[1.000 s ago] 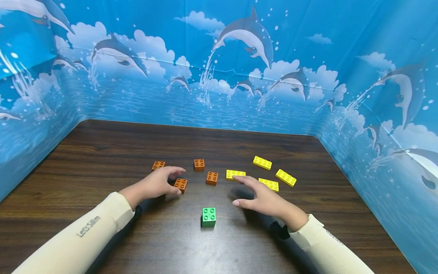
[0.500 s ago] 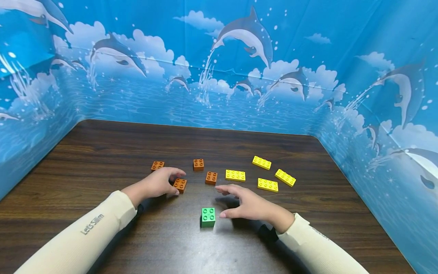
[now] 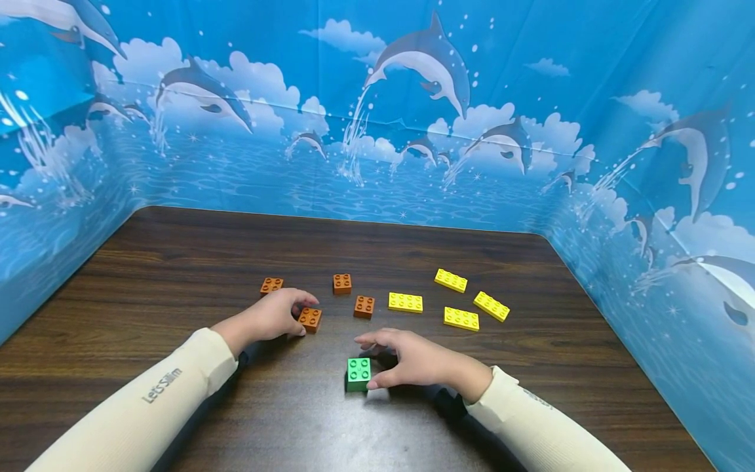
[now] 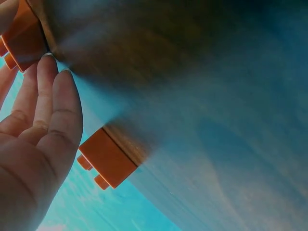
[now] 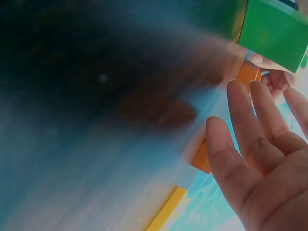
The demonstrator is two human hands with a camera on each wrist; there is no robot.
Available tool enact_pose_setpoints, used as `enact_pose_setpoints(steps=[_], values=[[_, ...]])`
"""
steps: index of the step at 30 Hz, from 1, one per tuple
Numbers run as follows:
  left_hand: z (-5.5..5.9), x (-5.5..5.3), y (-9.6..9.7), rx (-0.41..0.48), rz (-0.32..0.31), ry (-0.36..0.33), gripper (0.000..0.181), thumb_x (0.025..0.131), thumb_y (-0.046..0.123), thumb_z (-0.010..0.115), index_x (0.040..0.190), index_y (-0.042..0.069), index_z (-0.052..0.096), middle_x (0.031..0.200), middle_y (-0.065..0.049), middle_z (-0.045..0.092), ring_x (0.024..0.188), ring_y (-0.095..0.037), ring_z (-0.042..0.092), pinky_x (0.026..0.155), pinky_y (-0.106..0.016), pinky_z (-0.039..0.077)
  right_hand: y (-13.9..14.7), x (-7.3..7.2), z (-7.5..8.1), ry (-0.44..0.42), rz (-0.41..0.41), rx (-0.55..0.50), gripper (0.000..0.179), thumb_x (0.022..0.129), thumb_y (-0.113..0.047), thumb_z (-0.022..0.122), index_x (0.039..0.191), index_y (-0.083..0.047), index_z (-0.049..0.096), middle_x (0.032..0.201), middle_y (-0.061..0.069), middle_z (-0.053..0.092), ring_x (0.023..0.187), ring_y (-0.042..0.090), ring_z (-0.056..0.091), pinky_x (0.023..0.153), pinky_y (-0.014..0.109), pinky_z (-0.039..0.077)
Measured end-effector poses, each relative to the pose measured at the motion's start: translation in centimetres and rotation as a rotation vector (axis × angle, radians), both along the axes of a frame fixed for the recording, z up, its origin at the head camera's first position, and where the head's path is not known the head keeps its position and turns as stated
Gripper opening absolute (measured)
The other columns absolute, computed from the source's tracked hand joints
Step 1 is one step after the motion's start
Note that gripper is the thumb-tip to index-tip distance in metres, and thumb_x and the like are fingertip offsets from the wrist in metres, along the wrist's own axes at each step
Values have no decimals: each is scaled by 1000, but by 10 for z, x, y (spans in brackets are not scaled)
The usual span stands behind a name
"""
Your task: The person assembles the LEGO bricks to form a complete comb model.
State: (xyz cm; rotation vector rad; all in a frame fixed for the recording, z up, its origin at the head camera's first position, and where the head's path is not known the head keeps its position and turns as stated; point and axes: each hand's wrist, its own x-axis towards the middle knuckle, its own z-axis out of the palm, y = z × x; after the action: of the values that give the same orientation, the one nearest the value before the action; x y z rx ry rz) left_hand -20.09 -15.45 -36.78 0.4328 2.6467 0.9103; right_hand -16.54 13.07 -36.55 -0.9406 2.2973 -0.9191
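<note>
My left hand (image 3: 268, 316) holds an orange toy building brick (image 3: 310, 319), thumb at its near side and fingers curled behind it. In the left wrist view this orange brick (image 4: 26, 41) lies between the thumb and the fingers. My right hand (image 3: 421, 359) reaches over a green brick (image 3: 358, 375), which stands on the table with its studs up. The thumb tip is right at its near right corner, and the other fingers spread past its far side. The right wrist view has the fingers (image 5: 240, 127) loosely bent below the green brick (image 5: 274, 33), a gap between them.
Other orange bricks lie past the hands: one at the left (image 3: 272, 285), one at the back (image 3: 342, 284) and one nearer (image 3: 364, 307). Several flat yellow bricks (image 3: 405, 302) lie to the right. A blue dolphin-print curtain (image 3: 377, 164) borders the dark wooden table (image 3: 236, 242).
My right hand has moved left and nearer, from over the yellow bricks to the green brick. The left thumb has shifted slightly left; the orange brick has stayed in place.
</note>
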Motion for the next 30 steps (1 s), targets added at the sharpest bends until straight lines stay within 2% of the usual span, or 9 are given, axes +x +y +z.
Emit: enact_pose_setpoints(steps=[7,20,30], values=[[1,0,1,3,-1,10,49,80,-3,73,127,0,59,125,-18,58,111,-35,56,87,-48,50,-5,-1,0,3,23,38,56,84,-22,75,136,-13,54,129,1,58,113,11,56,97,29,44],[-1,2,0,16,24,18,38,82,2,73,119,3,64,117,-14,61,103,-30,58,81,-46,50,-8,0,-1,3,38,72,46,85,-22,75,129,-16,61,121,-3,62,106,7,55,90,26,46],[11,9,5,97,39,99,36,84,10,73,118,5,62,115,-11,59,100,-26,54,81,-45,48,-8,-1,0,1,41,69,44,85,-21,75,127,-15,63,116,-5,64,102,6,56,89,26,46]])
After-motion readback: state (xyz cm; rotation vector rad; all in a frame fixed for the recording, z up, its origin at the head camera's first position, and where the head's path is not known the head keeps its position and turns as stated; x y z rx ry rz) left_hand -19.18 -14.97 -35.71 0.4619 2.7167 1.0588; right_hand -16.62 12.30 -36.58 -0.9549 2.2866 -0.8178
